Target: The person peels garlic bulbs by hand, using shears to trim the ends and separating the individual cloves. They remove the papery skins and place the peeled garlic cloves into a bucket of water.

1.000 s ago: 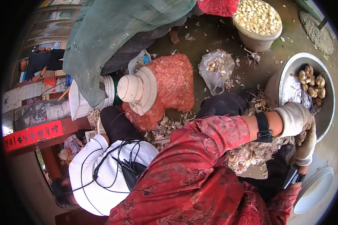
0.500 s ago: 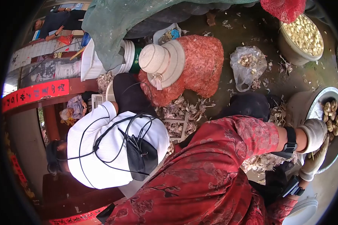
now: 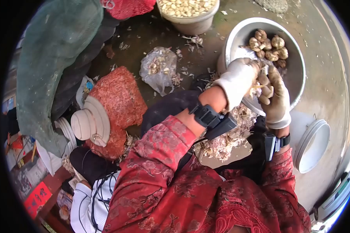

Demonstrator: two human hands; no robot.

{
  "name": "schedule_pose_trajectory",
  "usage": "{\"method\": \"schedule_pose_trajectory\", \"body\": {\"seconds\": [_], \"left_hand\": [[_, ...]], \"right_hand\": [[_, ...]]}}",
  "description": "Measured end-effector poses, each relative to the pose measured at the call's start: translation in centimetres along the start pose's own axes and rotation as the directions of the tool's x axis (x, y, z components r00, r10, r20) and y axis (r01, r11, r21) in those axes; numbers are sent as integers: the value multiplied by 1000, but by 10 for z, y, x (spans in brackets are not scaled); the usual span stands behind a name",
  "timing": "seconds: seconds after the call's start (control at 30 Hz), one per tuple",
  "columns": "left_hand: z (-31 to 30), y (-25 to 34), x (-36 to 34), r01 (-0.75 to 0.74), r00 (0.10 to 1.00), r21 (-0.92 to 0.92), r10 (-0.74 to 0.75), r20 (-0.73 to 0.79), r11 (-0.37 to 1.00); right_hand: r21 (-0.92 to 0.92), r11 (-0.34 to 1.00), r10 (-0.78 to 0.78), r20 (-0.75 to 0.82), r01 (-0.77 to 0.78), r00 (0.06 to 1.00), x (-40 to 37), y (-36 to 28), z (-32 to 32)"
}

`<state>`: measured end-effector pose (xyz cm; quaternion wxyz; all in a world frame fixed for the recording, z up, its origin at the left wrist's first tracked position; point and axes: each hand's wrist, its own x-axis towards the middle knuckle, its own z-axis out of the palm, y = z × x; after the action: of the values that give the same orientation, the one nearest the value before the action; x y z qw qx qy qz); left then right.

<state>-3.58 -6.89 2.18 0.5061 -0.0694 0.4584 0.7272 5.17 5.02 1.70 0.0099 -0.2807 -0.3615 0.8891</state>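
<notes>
Both my hands wear pale work gloves and meet over the near rim of a metal basin (image 3: 301, 72). My left hand (image 3: 238, 79) is closed, its fingertips against the other hand. Facing it, my right hand (image 3: 277, 99) has its fingers curled inward. Between them shows part of a garlic bulb (image 3: 256, 91) with a thin stem; the gloves cover most of it. Several whole garlic bulbs (image 3: 269, 46) with brownish skins lie inside the basin, beyond my fingers. Below my wrists is a heap of papery garlic skins (image 3: 231, 138).
A tub of peeled cloves (image 3: 194, 24) stands at the top. Left of centre lies a clear plastic bag (image 3: 157, 72) with garlic bits. A person in a pale hat (image 3: 90, 121) and one in a white top (image 3: 87, 204) sit left. A white bucket (image 3: 313, 145) is at right.
My view has swung right, bringing the basin and both hands nearer the middle. The person in white has slid to the lower left. My hands remain together at the basin.
</notes>
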Motion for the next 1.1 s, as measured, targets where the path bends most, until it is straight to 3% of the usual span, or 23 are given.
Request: {"method": "schedule_pose_trajectory", "body": {"seconds": [0.03,0.07,0.17,0.23,0.33,0.4,0.43,0.5,0.53,0.63,0.67,0.8,0.87,0.97,1.03,1.1], "left_hand": [[-8,-11,11,-126,992,129,123,36,984],[-5,-11,9,-64,996,-45,67,64,997],[3,-5,0,-77,996,21,76,49,997],[10,-4,-5,-121,992,121,116,49,985],[13,-7,-2,-100,995,138,95,42,985],[19,-6,-3,-111,994,157,108,30,981],[20,-7,-2,-106,994,160,101,37,981],[28,-3,-4,-240,970,331,214,115,912],[34,0,-11,-158,987,320,155,36,934],[32,-4,-8,-97,995,326,79,67,940],[34,-5,-7,-95,995,337,80,56,937],[37,-13,-4,-126,992,352,128,16,928],[37,-13,-6,-45,997,275,61,-49,960],[33,-19,-2,-36,999,200,41,-23,979],[28,-23,1,-33,999,184,36,-12,982],[28,-26,3,-32,999,167,33,-2,985]], "right_hand": [[69,996,56,117,-64,992,1,-5,-10],[94,994,52,93,-61,994,-2,-10,-11],[165,986,-13,193,-20,981,-6,-12,-15],[119,993,-31,221,5,975,-8,-13,-21],[138,990,-26,170,2,985,-10,-19,-22],[-129,983,-94,249,129,964,-9,-19,-29],[-127,983,-100,241,133,965,-11,-20,-31],[-105,988,-98,142,113,985,-13,-22,-25],[-102,988,-104,134,119,985,-16,-23,-24],[-75,989,-123,96,131,988,-20,-23,-28],[-156,972,-150,165,176,975,-21,-25,-31],[-187,966,-160,98,176,982,-25,-24,-29],[-193,967,-158,63,167,985,-26,-22,-26],[-198,968,-152,22,154,988,-28,-20,-26],[-165,976,-123,110,140,986,-28,-18,-32],[-141,979,-131,97,144,987,-30,-16,-32]]}}
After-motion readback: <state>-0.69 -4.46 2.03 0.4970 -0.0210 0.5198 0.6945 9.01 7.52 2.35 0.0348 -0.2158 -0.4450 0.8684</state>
